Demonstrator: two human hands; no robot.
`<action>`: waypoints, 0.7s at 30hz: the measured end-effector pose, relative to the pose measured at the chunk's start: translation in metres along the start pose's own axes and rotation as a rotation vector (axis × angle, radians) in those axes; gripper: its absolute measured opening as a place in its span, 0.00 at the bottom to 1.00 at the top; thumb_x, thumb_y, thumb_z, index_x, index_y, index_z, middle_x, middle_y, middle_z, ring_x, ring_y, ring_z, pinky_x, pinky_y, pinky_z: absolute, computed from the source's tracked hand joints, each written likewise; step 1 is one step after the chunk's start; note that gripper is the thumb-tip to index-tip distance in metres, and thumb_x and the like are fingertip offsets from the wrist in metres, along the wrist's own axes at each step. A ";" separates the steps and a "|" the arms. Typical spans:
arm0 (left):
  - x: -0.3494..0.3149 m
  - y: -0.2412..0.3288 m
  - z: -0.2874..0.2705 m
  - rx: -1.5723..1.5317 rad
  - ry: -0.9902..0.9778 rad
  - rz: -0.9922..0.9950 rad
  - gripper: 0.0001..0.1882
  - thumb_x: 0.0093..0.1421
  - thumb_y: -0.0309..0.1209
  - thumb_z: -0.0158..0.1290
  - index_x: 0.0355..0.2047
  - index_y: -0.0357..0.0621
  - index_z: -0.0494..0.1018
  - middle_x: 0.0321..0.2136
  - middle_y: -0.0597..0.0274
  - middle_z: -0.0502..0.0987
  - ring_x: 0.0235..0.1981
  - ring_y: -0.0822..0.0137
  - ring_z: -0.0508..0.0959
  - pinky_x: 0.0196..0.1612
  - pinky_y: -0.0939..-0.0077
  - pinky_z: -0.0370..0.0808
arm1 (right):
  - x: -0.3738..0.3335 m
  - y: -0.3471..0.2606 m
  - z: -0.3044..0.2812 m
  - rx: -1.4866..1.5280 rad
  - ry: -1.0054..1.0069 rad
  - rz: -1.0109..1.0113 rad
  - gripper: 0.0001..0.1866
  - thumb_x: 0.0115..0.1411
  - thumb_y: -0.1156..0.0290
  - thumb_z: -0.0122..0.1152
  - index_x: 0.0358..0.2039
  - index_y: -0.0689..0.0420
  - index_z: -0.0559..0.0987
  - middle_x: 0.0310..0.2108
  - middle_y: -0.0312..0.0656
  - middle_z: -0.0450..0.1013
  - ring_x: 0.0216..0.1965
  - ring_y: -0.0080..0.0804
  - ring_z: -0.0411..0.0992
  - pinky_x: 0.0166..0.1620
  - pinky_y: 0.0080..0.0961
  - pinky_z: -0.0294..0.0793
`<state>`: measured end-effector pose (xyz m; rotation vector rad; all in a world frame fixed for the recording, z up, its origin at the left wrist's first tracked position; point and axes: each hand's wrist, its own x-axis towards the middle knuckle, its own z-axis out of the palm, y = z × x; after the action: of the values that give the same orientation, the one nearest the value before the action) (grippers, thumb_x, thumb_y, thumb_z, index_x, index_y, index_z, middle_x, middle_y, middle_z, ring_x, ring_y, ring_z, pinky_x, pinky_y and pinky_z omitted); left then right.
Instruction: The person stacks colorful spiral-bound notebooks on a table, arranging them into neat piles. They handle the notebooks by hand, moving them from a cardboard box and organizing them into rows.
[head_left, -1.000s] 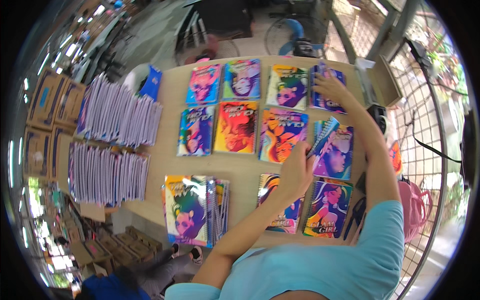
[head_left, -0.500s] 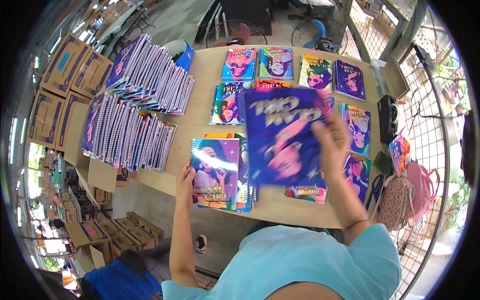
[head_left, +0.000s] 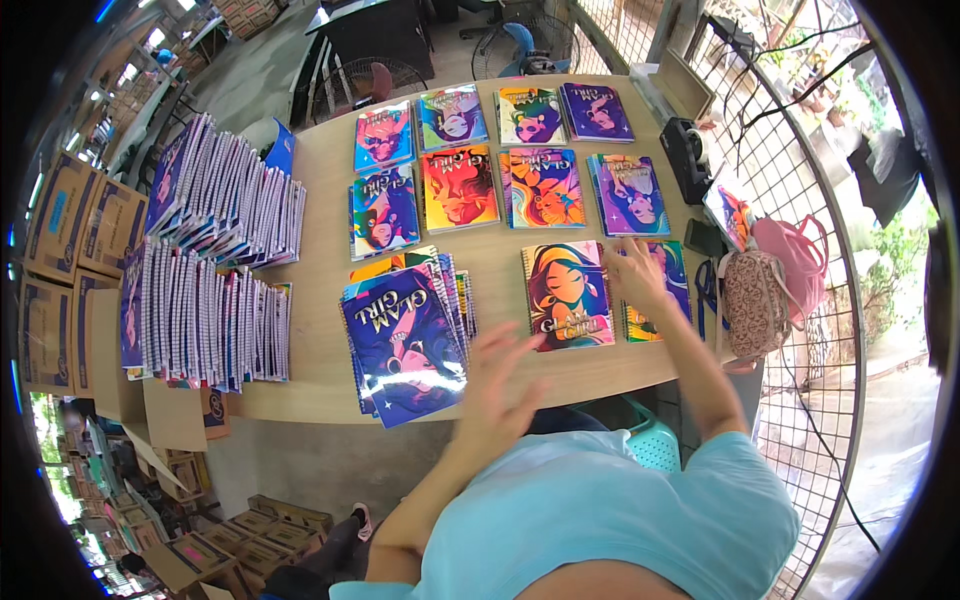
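Observation:
My left hand (head_left: 500, 385) hovers over the table's front edge with its fingers apart, holding nothing. Just left of it, a purple spiral notebook (head_left: 405, 345) lies askew on top of a stack of notebooks. My right hand (head_left: 632, 272) reaches between an orange-haired-girl notebook (head_left: 568, 297) and the front right notebook stack (head_left: 668, 290). Its fingers are stretched out and slightly blurred; whether they touch either pile I cannot tell. Behind these, small notebook piles stand in two rows, among them a red one (head_left: 460, 188) and a dark purple one (head_left: 597, 112).
Long rows of spiral notebooks (head_left: 205, 320) stand on edge at the table's left, beside cardboard boxes (head_left: 60, 220). A black tape dispenser (head_left: 688, 160), a patterned bag (head_left: 762, 305) and a pink bag (head_left: 795, 255) line the right side. A turquoise stool (head_left: 655, 445) is below the front edge.
The purple notebook has left my right hand and a purple one lies on the front left stack. My left hand has let go of that stack and moved right. The view has shifted.

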<state>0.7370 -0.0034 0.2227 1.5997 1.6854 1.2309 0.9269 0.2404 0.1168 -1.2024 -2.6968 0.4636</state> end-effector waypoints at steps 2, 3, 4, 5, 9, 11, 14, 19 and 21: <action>0.021 -0.042 0.075 0.126 0.141 -0.246 0.36 0.47 0.43 0.62 0.55 0.43 0.65 0.57 0.45 0.55 0.55 0.50 0.60 0.54 0.57 0.61 | -0.002 0.041 -0.011 -0.329 -0.232 -0.242 0.19 0.47 0.72 0.61 0.42 0.42 0.77 0.54 0.44 0.61 0.59 0.47 0.54 0.54 0.52 0.61; 0.032 -0.086 0.113 0.218 0.276 -0.399 0.37 0.46 0.43 0.63 0.54 0.42 0.65 0.58 0.44 0.52 0.56 0.49 0.58 0.54 0.54 0.60 | -0.001 0.053 -0.014 -0.411 -0.272 -0.404 0.20 0.47 0.71 0.61 0.43 0.41 0.77 0.56 0.43 0.59 0.61 0.47 0.52 0.56 0.54 0.59; 0.044 -0.117 0.138 0.306 0.397 -0.550 0.38 0.44 0.43 0.64 0.53 0.41 0.65 0.59 0.44 0.49 0.57 0.47 0.57 0.54 0.52 0.60 | 0.000 0.063 -0.014 -0.489 -0.315 -0.554 0.20 0.48 0.70 0.60 0.44 0.40 0.76 0.58 0.43 0.58 0.63 0.46 0.51 0.58 0.55 0.57; 0.057 -0.118 0.145 0.357 0.349 -0.592 0.38 0.43 0.43 0.65 0.52 0.40 0.65 0.60 0.44 0.48 0.57 0.47 0.57 0.54 0.51 0.60 | -0.001 0.075 -0.011 -0.486 -0.352 -0.610 0.21 0.48 0.70 0.60 0.45 0.39 0.76 0.59 0.43 0.56 0.64 0.46 0.49 0.59 0.55 0.54; 0.068 -0.126 0.157 0.434 0.339 -0.685 0.37 0.41 0.41 0.66 0.48 0.36 0.65 0.60 0.44 0.47 0.57 0.45 0.56 0.54 0.49 0.60 | 0.004 0.084 -0.012 -0.524 -0.399 -0.825 0.20 0.47 0.68 0.62 0.44 0.41 0.74 0.59 0.40 0.58 0.64 0.41 0.49 0.64 0.55 0.45; 0.068 -0.135 0.162 0.425 0.401 -0.696 0.37 0.40 0.40 0.67 0.47 0.36 0.65 0.60 0.45 0.48 0.57 0.45 0.56 0.54 0.50 0.61 | 0.004 0.086 -0.014 -0.562 -0.329 -0.909 0.19 0.46 0.67 0.63 0.41 0.42 0.75 0.54 0.38 0.64 0.61 0.36 0.56 0.64 0.55 0.43; 0.073 -0.133 0.164 0.451 0.402 -0.767 0.34 0.40 0.35 0.67 0.46 0.37 0.64 0.59 0.48 0.53 0.57 0.48 0.58 0.54 0.55 0.61 | 0.009 0.087 -0.030 -0.681 -0.466 -0.895 0.09 0.50 0.68 0.56 0.34 0.43 0.76 0.46 0.32 0.69 0.53 0.32 0.65 0.63 0.54 0.46; 0.063 -0.129 0.137 0.096 0.334 -0.544 0.22 0.50 0.28 0.58 0.44 0.38 0.64 0.42 0.45 0.71 0.41 0.51 0.73 0.43 0.58 0.69 | 0.006 0.042 -0.113 -0.543 -0.360 -0.684 0.14 0.44 0.70 0.64 0.34 0.47 0.76 0.29 0.33 0.72 0.39 0.35 0.73 0.44 0.38 0.69; 0.053 -0.071 0.097 -0.126 0.294 -0.401 0.21 0.54 0.27 0.55 0.47 0.36 0.63 0.41 0.42 0.73 0.34 0.52 0.77 0.37 0.57 0.72 | 0.004 0.014 -0.160 -0.388 -0.213 -0.470 0.15 0.44 0.73 0.63 0.36 0.50 0.75 0.31 0.36 0.73 0.37 0.40 0.74 0.37 0.32 0.72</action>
<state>0.7741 0.0802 0.1283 0.9777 1.9428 1.3719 0.9761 0.2867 0.2626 -0.5591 -3.2186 -0.0019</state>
